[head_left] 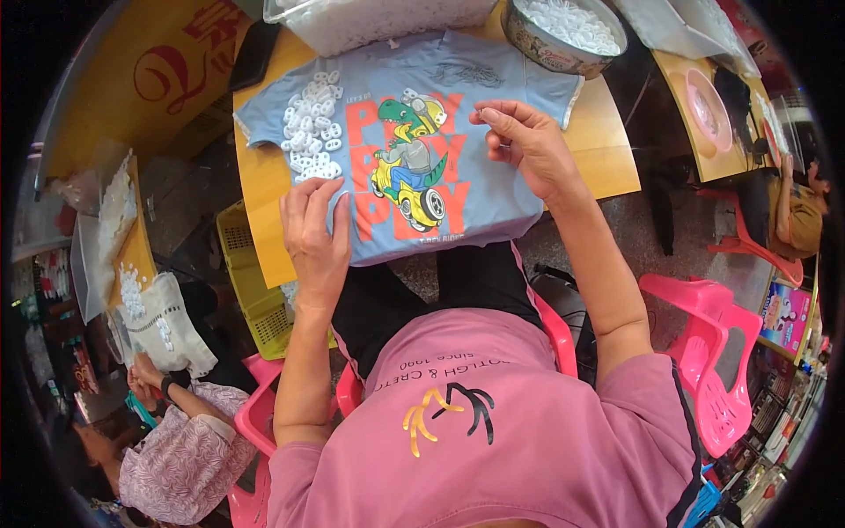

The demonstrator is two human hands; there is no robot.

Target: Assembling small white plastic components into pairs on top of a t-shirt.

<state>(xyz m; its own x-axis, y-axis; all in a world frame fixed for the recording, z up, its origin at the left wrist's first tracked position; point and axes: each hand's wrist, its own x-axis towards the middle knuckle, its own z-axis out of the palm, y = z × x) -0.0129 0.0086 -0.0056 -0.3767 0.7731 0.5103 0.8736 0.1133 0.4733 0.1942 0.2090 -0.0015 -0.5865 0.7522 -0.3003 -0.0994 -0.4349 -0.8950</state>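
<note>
A light blue T-shirt (pixel 493 189) with a printed dinosaur on a yellow scooter lies spread before me. Small white plastic pieces with holes (pixel 310 119) form a heap along its left side. At the heap's near end, my left hand (pixel 315 238) rests with bent fingertips by the lowest pieces, its thumb apart from the fingers. Over the right part of the shirt, my right hand (pixel 531 145) is raised, thumb and forefinger pinched together. Whatever sits in that pinch is too small to make out.
A clear tub (pixel 378 33) and a round tin (pixel 563 60) of white pieces stand at the far side of the table (pixel 607 145). A dark phone-like object (pixel 255 55) lies far left. Yellow crates (pixel 264 308) and pink chairs (pixel 704 352) are around. Another person (pixel 189 449) works at left.
</note>
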